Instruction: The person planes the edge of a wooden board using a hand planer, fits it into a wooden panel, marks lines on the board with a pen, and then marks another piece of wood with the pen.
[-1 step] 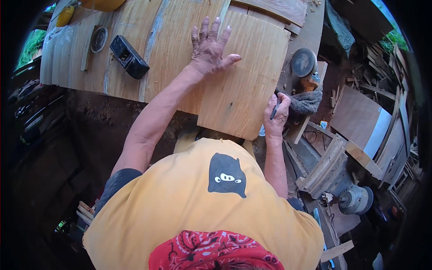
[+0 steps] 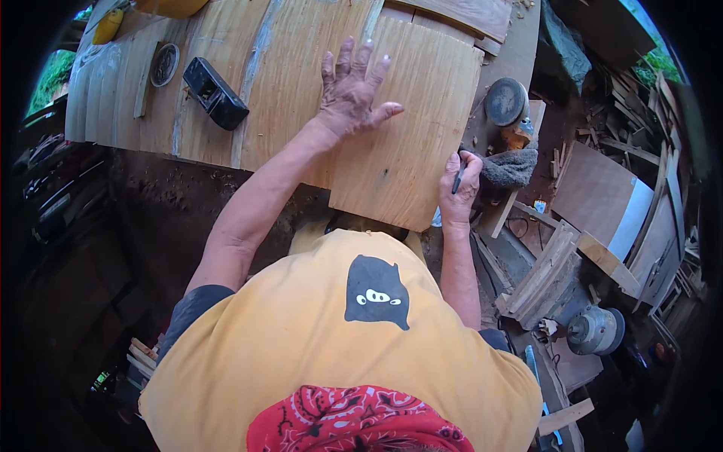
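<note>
The light-brown, rectangular wooden board (image 2: 410,143) lies partly beneath the left hand (image 2: 350,102), spread wide and palm-down; the right hand (image 2: 463,194), curled, grips a slim black pen (image 2: 457,181).

Left arm (image 2: 260,197) stretched well forward, left hand (image 2: 349,102) palm down, fingers (image 2: 344,60) fanned wide, thumb (image 2: 386,113) jutting right! Right forearm (image 2: 459,267) points ahead, right hand (image 2: 461,192) closer to the body, fingers (image 2: 471,163) curled in.

The right grip (image 2: 465,193) partly hides the pen (image 2: 457,181); the bandana (image 2: 346,418) is cropped.
</note>
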The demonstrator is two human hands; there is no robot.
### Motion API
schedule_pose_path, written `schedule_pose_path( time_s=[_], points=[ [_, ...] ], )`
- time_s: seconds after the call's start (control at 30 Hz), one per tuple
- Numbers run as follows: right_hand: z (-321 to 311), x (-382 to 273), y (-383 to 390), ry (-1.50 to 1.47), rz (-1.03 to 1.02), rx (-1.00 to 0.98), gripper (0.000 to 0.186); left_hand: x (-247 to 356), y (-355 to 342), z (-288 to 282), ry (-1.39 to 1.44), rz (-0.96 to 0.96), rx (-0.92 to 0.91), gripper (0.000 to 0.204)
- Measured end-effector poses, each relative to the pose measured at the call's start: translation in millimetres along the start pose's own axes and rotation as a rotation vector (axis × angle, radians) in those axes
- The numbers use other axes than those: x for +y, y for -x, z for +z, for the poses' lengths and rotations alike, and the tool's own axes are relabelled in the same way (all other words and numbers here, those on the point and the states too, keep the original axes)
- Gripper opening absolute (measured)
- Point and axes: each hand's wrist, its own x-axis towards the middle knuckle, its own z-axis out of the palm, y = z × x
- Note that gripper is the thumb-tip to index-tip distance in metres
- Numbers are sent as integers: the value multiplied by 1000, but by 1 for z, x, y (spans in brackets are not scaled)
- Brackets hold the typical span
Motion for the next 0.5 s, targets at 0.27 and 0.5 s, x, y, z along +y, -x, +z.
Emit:
schedule_pose_path(
  time_s=[0.27,0.5],
  points=[
    [25,5,-16,-64,53,74,30,45,104,-21,38,-11,-162,84],
    [37,24,-30,-143,44,62,36,45,115,-23,-35,-25,-333,85]
  ],
)
